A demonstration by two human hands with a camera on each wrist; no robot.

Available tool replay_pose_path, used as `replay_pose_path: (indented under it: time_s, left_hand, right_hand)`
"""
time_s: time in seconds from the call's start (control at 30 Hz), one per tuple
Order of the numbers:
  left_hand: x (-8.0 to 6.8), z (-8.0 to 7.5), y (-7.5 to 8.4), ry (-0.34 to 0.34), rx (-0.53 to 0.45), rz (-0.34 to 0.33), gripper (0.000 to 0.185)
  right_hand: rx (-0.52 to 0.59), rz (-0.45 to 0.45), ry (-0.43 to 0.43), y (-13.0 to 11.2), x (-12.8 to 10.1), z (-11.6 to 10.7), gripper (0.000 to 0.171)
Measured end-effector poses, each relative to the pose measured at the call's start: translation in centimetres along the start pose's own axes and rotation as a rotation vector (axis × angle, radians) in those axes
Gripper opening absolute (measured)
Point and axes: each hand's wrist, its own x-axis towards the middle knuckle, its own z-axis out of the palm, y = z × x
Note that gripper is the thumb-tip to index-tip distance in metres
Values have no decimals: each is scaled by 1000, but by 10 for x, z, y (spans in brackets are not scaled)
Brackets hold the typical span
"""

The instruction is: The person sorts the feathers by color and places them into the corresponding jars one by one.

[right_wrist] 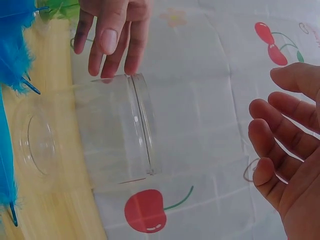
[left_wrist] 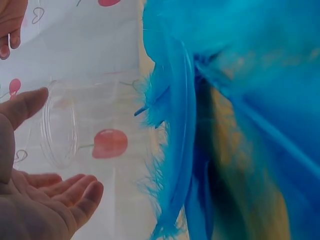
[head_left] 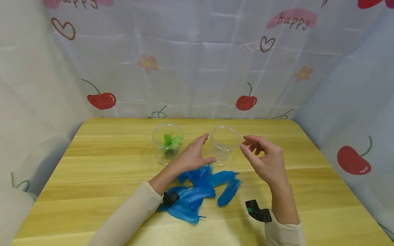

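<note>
A see-through plastic jar [head_left: 222, 154] stands upright between my hands, its round rim facing up. Just left of it is my left hand [head_left: 191, 155], thumb and fingers spread apart, fingertips close to the rim. To the jar's right, my right hand [head_left: 268, 161] is raised with loosely bent fingers and nothing in them. The right wrist view shows the jar [right_wrist: 112, 132] with a gap between it and that hand [right_wrist: 295, 145]. Blue feathers [head_left: 197, 194] lie in a loose heap under my left forearm and in front of the jar, partly hidden by the wrist.
A second clear jar [head_left: 160, 155] stands to the left with green leaf-like pieces [head_left: 172, 140] inside. One blue feather [head_left: 228, 193] lies at the heap's right side. The wooden table [head_left: 101, 177] ends at a printed curtain [head_left: 197, 82] behind.
</note>
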Motion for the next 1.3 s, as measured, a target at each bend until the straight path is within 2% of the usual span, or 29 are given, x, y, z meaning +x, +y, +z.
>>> replay_pose_path:
  time_s: [0.13, 0.33, 0.47, 0.77, 0.93, 1.3]
  left_hand:
    - [4, 2, 0, 28, -10, -22, 92]
    - [12, 5, 1, 36, -20, -15, 95]
    - [19, 10, 2, 44, -34, -35, 101]
    - [32, 20, 3, 88, -72, -62, 108]
    - [37, 21, 2, 73, -87, -57, 109]
    - [48, 22, 4, 46, -13, -64, 107]
  right_hand:
    - [13, -7, -5, 0, -1, 2, 24]
    - [13, -16, 22, -3, -3, -2, 26]
    - [34, -39, 29, -7, -2, -4, 29]
    - [53, -60, -2, -14, -3, -1, 31]
    - [47, -65, -9, -14, -3, -1, 31]
    - [32, -107, -56, -19, -1, -3, 33]
